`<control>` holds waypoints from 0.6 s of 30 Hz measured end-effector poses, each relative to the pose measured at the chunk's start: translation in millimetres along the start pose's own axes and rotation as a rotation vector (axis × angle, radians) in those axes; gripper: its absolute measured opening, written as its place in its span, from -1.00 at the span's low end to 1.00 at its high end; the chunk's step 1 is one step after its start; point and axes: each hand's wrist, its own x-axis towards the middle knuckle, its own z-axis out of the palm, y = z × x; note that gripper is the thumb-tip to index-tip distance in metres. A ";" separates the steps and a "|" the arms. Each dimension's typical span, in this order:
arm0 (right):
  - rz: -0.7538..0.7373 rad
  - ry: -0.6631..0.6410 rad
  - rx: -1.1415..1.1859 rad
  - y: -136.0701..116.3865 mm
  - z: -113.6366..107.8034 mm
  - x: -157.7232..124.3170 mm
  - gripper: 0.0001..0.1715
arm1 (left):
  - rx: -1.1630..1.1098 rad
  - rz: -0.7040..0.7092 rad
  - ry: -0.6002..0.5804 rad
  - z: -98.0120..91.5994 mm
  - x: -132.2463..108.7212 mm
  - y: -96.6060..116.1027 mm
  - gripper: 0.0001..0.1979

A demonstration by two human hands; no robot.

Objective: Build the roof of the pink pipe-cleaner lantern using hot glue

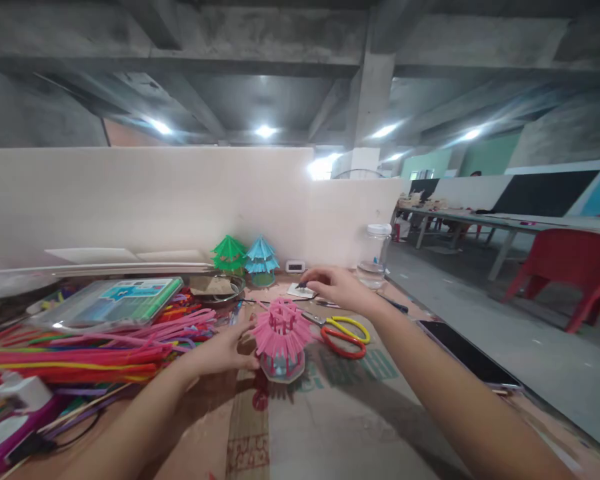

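Observation:
A small pink pavilion model [283,333], with a pleated roof and a pale, many-sided base, stands upright on the cardboard. Beside its left edge is my left hand [225,350], thumb and fingers apart; whether the fingertips touch the model I cannot tell. My right hand [335,287] reaches farther back, fingers bent in a pinch at a small dark thing [302,285] over a white card [300,291]. That thing is too small to name. Scissors [345,338] with one red and one yellow handle lie right of the model.
Colourful pipe cleaners [105,353] and a plastic case [115,303] fill the left side. At the back stand green [229,255] and blue [261,260] pavilion models, a small display [295,267] and a lidded jar [373,257]. A phone [470,353] lies at the right edge.

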 end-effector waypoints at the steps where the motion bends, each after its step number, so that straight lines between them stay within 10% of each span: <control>1: -0.014 -0.017 -0.002 -4.4 -0.3 0.9 -0.81 | -0.016 0.029 0.008 7.2 0.2 1.5 -0.19; 9: -0.080 -0.058 -0.073 -8.2 15.7 -2.0 -0.79 | -0.054 0.151 0.131 39.0 0.4 6.9 -0.65; 18: 0.170 -0.052 -0.290 71.1 -20.4 -1.8 -0.75 | 0.026 0.120 0.187 55.2 6.6 16.6 -0.76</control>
